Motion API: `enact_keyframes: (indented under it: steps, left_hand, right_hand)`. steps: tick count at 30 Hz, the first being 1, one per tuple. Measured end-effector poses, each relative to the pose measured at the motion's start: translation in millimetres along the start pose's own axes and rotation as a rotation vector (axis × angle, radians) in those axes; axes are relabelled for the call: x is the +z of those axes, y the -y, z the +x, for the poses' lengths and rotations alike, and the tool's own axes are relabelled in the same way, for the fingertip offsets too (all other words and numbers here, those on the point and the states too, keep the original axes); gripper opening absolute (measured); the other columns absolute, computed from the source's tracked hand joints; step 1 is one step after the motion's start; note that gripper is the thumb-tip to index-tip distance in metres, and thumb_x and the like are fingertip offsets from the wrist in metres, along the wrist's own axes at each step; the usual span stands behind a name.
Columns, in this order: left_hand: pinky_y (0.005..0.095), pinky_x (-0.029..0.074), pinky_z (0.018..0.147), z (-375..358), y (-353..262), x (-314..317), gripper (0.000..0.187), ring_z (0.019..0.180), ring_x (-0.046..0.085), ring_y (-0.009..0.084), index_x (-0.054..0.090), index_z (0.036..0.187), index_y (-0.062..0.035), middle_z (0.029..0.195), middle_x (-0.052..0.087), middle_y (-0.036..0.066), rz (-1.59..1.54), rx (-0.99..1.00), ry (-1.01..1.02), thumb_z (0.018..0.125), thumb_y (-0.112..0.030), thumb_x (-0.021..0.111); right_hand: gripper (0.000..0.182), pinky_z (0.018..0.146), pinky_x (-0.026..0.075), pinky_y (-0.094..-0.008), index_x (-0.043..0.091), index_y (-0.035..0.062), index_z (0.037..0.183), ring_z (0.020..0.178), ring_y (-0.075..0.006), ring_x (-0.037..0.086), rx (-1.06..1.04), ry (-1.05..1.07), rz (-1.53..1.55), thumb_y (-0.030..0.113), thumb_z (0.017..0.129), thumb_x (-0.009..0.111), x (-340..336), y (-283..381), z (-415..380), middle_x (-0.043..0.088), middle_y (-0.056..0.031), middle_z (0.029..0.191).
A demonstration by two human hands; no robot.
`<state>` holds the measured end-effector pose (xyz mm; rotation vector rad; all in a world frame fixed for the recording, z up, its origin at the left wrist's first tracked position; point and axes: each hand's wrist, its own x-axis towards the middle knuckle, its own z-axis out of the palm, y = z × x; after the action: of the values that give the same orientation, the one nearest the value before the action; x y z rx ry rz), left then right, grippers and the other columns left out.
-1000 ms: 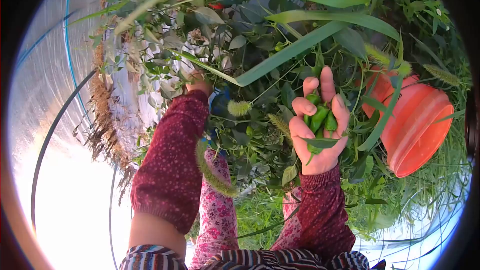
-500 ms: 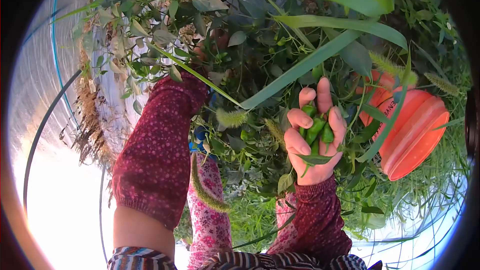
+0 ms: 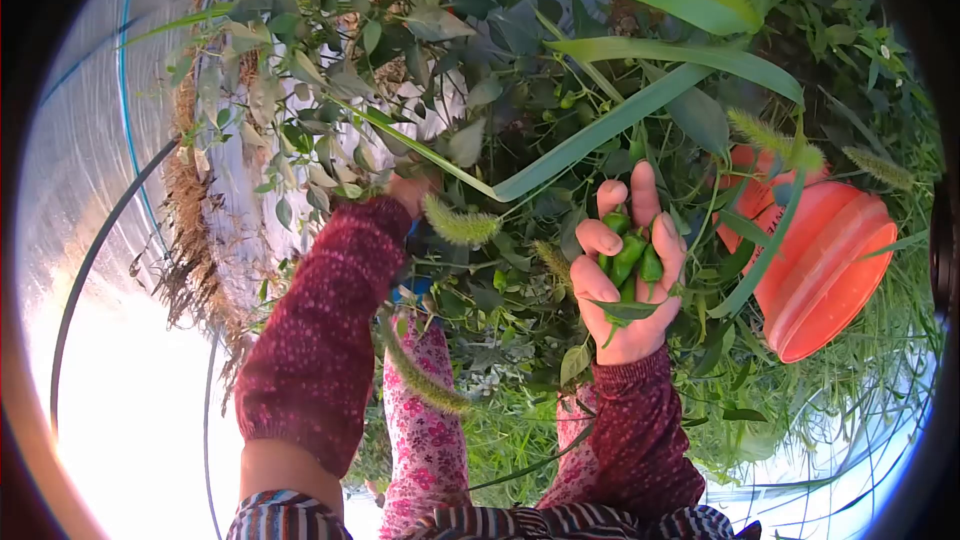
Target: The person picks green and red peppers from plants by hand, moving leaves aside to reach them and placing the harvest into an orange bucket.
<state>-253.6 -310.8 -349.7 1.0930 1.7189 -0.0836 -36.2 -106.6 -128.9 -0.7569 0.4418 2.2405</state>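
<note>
My right hand point(image 3: 628, 315) is palm up with its fingers curled round several small green peppers point(image 3: 628, 258). A thin green leaf lies over the palm below them. My left hand point(image 3: 412, 192) reaches in among the leaves of the pepper plant point(image 3: 470, 90). Foliage and the sleeve hide most of it, so its fingers do not show. Both forearms wear dark red patterned sleeves.
To the right of my right hand an orange bucket point(image 3: 825, 265) leans among the weeds. Long grass blades point(image 3: 610, 130) with fuzzy seed heads cross in front of the plants. At left are clear plastic sheeting point(image 3: 85, 140) and a dark hose point(image 3: 85, 260).
My left hand has drawn back toward my body, lower in the view, within the foliage. My right hand stays almost still, with the peppers in it.
</note>
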Motion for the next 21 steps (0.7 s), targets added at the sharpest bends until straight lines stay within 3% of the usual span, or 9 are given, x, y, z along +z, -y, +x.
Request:
enact_keyframes:
  steps: [4, 6, 7, 9, 10, 13, 14, 19, 21]
  left_hand:
    - [0.0461, 0.047, 0.079, -35.0, -35.2, -15.8, 0.036, 0.1, 0.057, 0.03, 0.056, 0.113, -0.0006, 0.115, 0.055, 0.018, 0.017, 0.035, 0.014, 0.084, -0.022, 0.054]
    - [0.0494, 0.046, 0.079, -61.6, -92.5, -38.7, 0.041, 0.101, 0.057, 0.0367, 0.056, 0.112, -0.0005, 0.112, 0.058, 0.019, 0.962, 0.156, 0.087, 0.082, -0.029, 0.057]
    - [0.0494, 0.046, 0.079, -65.3, -111.9, -51.0, 0.041, 0.101, 0.057, 0.0367, 0.056, 0.112, -0.0005, 0.112, 0.058, 0.019, 0.969, 0.162, 0.082, 0.082, -0.029, 0.057]
    - [0.0467, 0.047, 0.077, -71.7, -140.5, -71.0, 0.039, 0.095, 0.058, 0.0401, 0.059, 0.105, 0.0003, 0.104, 0.061, 0.021, 0.963, -0.094, 0.412, 0.082, -0.031, 0.058]
    - [0.043, 0.048, 0.075, -69.4, -88.9, -17.7, 0.03, 0.087, 0.061, 0.0381, 0.062, 0.096, -0.0002, 0.091, 0.064, 0.021, 0.299, -0.279, -0.311, 0.082, -0.027, 0.059]
    - [0.0385, 0.05, 0.073, -76.2, -73.1, -43.2, 0.031, 0.084, 0.062, 0.035, 0.063, 0.09, -0.0009, 0.088, 0.063, 0.022, 0.258, -0.064, -0.397, 0.08, -0.031, 0.06]
    - [0.0386, 0.05, 0.075, -88.4, -127.0, -105.4, 0.033, 0.084, 0.062, 0.0343, 0.063, 0.089, -0.0021, 0.087, 0.064, 0.021, -0.002, -0.462, -0.291, 0.078, -0.034, 0.062]
    - [0.0387, 0.049, 0.083, -89.3, -106.6, -159.3, 0.04, 0.093, 0.062, 0.032, 0.062, 0.103, -0.0012, 0.101, 0.063, 0.019, 0.146, -0.465, -0.076, 0.08, -0.034, 0.06]
    - [0.0385, 0.049, 0.083, -99.5, -113.3, -173.3, 0.045, 0.094, 0.062, 0.0321, 0.057, 0.116, -0.0031, 0.104, 0.062, 0.02, 0.173, -0.255, 0.166, 0.081, -0.032, 0.058]
  right_hand:
    - [0.038, 0.051, 0.044, -0.0259, 0.043, 0.0126, 0.132, 0.084, -0.0189, 0.047, 0.013, 0.003, -0.016, 0.018, 0.094, 0.045, -0.3, 0.0, 0.8, 0.049, -0.0081, 0.115]
    - [0.038, 0.051, 0.044, -0.026, 0.043, 0.0126, 0.131, 0.084, -0.0183, 0.048, 0.029, 0.003, 0.012, 0.018, 0.094, 0.045, 0.1, -1.2, 0.8, 0.049, -0.0076, 0.115]
    - [0.038, 0.051, 0.044, -0.0261, 0.044, 0.0126, 0.131, 0.084, -0.0177, 0.048, 0.05, -0.002, 0.029, 0.018, 0.094, 0.045, 1.9, -2.4, -0.9, 0.049, -0.0071, 0.115]
    - [0.038, 0.051, 0.044, -0.0262, 0.044, 0.0128, 0.131, 0.084, -0.0169, 0.048, 0.058, -0.012, 0.026, 0.019, 0.093, 0.045, 8.0, -3.6, -4.1, 0.049, -0.0063, 0.115]
    - [0.038, 0.05, 0.044, -0.0257, 0.044, 0.0131, 0.131, 0.083, -0.0168, 0.048, 0.074, 0.027, 0.076, 0.019, 0.093, 0.046, 10.0, -3.3, -5.1, 0.049, -0.0066, 0.114]
    - [0.04, 0.049, 0.043, -0.0241, 0.043, 0.0136, 0.132, 0.083, -0.0174, 0.048, 0.069, 0.086, 0.122, 0.02, 0.093, 0.046, 19.2, -2.3, -10.7, 0.049, -0.008, 0.115]
    - [0.04, 0.048, 0.043, -0.0238, 0.041, 0.0141, 0.133, 0.083, -0.0177, 0.049, 0.096, 0.079, 0.143, 0.02, 0.093, 0.045, 18.2, -4.1, -6.4, 0.049, -0.0084, 0.115]
    - [0.043, 0.047, 0.043, -0.024, 0.037, 0.0178, 0.135, 0.082, -0.0189, 0.05, 0.1, 0.169, 0.182, 0.02, 0.093, 0.044, 36.8, -3.6, -6.8, 0.049, -0.009, 0.116]
    - [0.044, 0.047, 0.044, -0.0245, 0.035, 0.0173, 0.137, 0.083, -0.0193, 0.051, 0.081, 0.197, 0.179, 0.02, 0.093, 0.043, 41.7, 0.1, -8.2, 0.049, -0.0093, 0.117]
